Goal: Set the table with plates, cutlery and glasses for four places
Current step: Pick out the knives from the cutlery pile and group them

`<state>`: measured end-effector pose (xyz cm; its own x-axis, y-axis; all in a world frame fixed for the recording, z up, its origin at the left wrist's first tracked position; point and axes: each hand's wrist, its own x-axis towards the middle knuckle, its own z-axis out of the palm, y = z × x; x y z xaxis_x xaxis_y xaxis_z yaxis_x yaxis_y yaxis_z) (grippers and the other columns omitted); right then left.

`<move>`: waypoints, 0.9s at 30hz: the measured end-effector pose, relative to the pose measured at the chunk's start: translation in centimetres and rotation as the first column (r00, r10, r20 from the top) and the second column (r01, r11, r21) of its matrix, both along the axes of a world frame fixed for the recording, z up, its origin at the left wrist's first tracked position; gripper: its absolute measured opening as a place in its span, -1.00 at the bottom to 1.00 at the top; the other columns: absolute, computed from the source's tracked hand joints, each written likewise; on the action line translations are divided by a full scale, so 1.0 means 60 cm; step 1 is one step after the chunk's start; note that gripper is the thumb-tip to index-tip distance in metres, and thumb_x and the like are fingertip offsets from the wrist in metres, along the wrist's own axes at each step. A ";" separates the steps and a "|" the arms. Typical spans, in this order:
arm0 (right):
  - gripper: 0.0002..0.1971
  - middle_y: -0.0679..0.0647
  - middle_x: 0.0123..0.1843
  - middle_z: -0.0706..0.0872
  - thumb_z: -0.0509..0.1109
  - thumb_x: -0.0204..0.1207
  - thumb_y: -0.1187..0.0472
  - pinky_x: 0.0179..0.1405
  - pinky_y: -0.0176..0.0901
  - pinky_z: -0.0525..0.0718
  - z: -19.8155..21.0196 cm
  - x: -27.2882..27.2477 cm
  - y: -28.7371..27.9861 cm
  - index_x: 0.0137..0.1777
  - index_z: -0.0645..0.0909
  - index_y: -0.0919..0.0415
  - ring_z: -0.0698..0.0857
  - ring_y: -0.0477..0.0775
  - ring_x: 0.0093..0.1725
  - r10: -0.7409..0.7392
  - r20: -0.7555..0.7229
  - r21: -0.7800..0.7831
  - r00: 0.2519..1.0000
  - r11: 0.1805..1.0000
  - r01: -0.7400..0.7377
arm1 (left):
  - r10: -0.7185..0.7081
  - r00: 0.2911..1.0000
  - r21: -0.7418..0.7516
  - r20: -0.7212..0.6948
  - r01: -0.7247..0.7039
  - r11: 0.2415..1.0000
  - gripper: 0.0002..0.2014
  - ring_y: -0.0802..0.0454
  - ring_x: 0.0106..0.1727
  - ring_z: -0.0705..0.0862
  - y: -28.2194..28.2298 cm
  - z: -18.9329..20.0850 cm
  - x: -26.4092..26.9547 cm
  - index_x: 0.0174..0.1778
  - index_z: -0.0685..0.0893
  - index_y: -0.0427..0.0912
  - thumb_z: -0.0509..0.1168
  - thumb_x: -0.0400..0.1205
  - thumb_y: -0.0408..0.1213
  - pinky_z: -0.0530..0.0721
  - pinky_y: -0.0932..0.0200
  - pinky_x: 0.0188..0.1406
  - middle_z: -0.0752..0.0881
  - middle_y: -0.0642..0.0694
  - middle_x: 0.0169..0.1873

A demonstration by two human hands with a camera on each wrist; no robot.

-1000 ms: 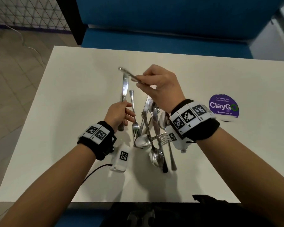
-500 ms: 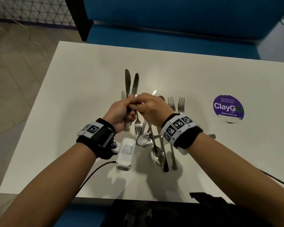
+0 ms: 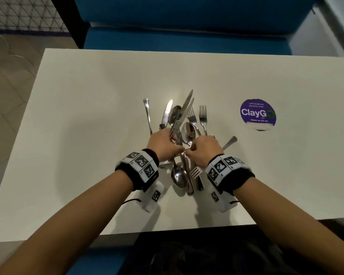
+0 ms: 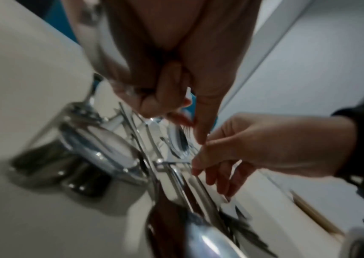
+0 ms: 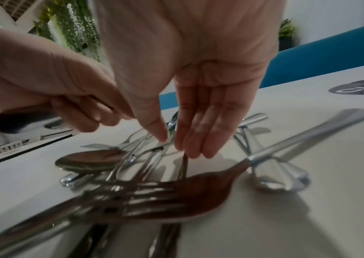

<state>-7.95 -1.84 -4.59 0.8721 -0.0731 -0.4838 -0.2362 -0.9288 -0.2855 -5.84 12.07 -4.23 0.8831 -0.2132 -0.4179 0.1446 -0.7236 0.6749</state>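
From the head view, the left hand [image 3: 163,143] grips two knives [image 3: 182,114] above the cutlery pile [image 3: 184,171] mid-table [image 3: 87,116]; sorting is under way (no plates or glasses visible). In the right wrist view, the right hand [image 5: 190,122] pinches a thin handle with thumb and straight fingers. Next, lift it free of the tangle.

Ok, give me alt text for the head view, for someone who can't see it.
Two hands work over a heap of cutlery on a white table: the left hand grips two knives, and the right hand pinches a piece in the heap. A purple ClayGo sticker lies to the right; a blue bench stands beyond.
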 end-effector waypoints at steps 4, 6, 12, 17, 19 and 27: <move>-0.76 0.05 -0.34 0.64 0.40 0.45 0.04 -0.25 -0.21 0.56 -0.003 -0.018 -0.017 -0.28 0.64 0.22 0.70 0.07 -0.19 -0.021 -0.044 0.037 0.999 0.999 0.022 | -0.144 0.989 0.114 0.039 0.139 0.984 -0.69 -0.03 -0.04 0.68 -0.027 -0.019 -0.006 -0.06 0.54 -0.16 0.52 0.41 -0.30 0.58 0.22 -0.18 0.71 -0.10 -0.11; -0.81 0.07 -0.29 0.67 0.41 0.45 0.08 -0.19 -0.19 0.63 -0.003 -0.025 -0.020 -0.27 0.63 0.19 0.72 0.09 -0.12 -0.009 -0.050 0.044 0.999 0.999 0.011 | -0.176 0.982 0.176 0.063 0.162 0.971 -0.64 -0.06 0.00 0.68 -0.032 -0.025 -0.007 0.05 0.55 -0.20 0.53 0.42 -0.30 0.63 0.14 -0.06 0.71 -0.12 -0.08; -0.79 0.07 -0.09 0.77 0.50 0.42 0.08 -0.07 -0.15 0.72 0.000 -0.035 0.005 -0.05 0.75 0.20 0.74 0.05 -0.10 0.009 0.009 0.084 1.000 0.996 -0.010 | -0.268 0.954 0.296 0.136 0.219 0.930 -0.70 -0.12 -0.02 0.68 -0.045 -0.027 -0.001 0.15 0.50 -0.22 0.39 0.55 -0.33 0.59 0.13 -0.10 0.66 -0.15 -0.12; -0.72 0.09 -0.15 0.75 0.53 0.37 0.04 -0.14 -0.10 0.72 -0.006 -0.035 0.025 -0.09 0.70 0.26 0.73 0.09 -0.16 -0.038 -0.019 0.057 0.999 0.998 0.039 | -0.372 0.920 0.335 0.121 0.315 0.888 -0.71 -0.13 -0.12 0.70 -0.054 -0.033 0.006 0.18 0.45 -0.21 0.32 0.57 -0.41 0.73 -0.05 -0.03 0.70 -0.21 -0.09; -0.75 0.09 -0.20 0.68 0.52 0.40 0.08 -0.18 -0.13 0.66 -0.008 -0.033 0.029 -0.13 0.61 0.27 0.68 0.07 -0.20 -0.050 -0.037 0.055 0.998 0.997 0.052 | -0.402 0.911 0.353 0.094 0.347 0.869 -0.86 -0.15 -0.16 0.71 -0.056 -0.033 0.007 0.03 0.44 -0.22 0.24 0.60 -0.42 0.73 -0.09 -0.07 0.69 -0.20 -0.16; -0.72 0.13 -0.16 0.66 0.51 0.43 0.08 -0.14 -0.16 0.68 -0.007 -0.033 0.030 -0.07 0.62 0.31 0.68 0.09 -0.16 -0.035 -0.084 0.080 0.996 0.996 0.042 | -0.242 0.953 0.212 0.185 0.201 0.956 -0.83 -0.13 -0.03 0.68 -0.036 -0.027 0.036 -0.04 0.47 -0.18 0.35 0.54 -0.35 0.54 0.14 -0.15 0.68 -0.18 -0.05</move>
<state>-9.91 -0.05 -5.01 0.8266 -0.0627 -0.5593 -0.2969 -0.8929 -0.3385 -3.65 9.92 -5.82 0.8936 -0.3482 -0.2833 -0.1616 -0.8383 0.5208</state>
